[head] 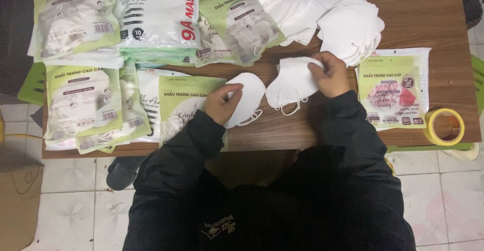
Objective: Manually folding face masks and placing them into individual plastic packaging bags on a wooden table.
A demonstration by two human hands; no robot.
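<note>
From the head camera, the left hand (222,103) rests on a white folded mask (248,97) lying flat on the wooden tabletop (428,19), its fingers curled down onto the mask's left edge. Just beside it, the right hand (330,73) holds a second white mask (292,82) with fingers pinched closed on its upper right corner. A pile of loose white masks (348,26) lies behind, green mask packets (83,102) to the left, another packet (393,89) and a yellow tape roll (444,126) to the right
</note>
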